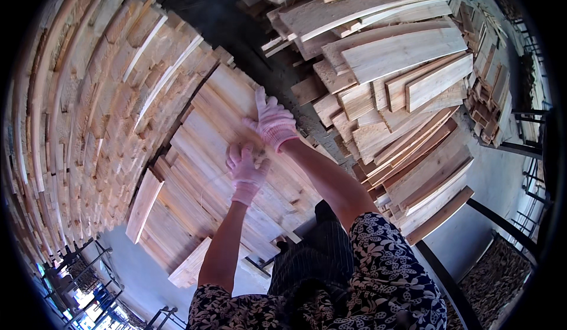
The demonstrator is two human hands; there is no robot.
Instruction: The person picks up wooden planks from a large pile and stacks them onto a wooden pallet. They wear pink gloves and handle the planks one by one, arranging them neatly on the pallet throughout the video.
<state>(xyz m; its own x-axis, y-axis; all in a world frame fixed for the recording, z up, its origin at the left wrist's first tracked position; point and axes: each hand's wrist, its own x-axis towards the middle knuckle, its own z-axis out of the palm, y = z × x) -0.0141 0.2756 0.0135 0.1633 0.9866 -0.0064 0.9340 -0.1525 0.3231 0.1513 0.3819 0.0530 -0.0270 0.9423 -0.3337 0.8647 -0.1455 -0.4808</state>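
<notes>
Atop the middle board stack, your left hand and right hand lie close together

At your far left, a tall stack of rough boards rises, its ends and edges uneven. Just right of it, a short plank sits at the left side of the middle board stack. That stack stands between the tall one and the loose lumber on your right; its pale upper boards lie side by side, slanting from upper left to lower right.

Your left hand, gloved in pale pink, rests on top of these boards, its fingers spread and slightly bent, clasping nothing. Near it, farther to the right, your right hand, gloved alike, touches the boards by the stack's right edge. Its thumb points left and 1 finger stretches away from you; you cannot tell whether the fingers grip a board.

On your right, a loose pile of boards overlaps in uneven layers, several ends jutting out. Beyond it, a smaller heap of wood shows, with a dark metal rail nearer you.
</notes>
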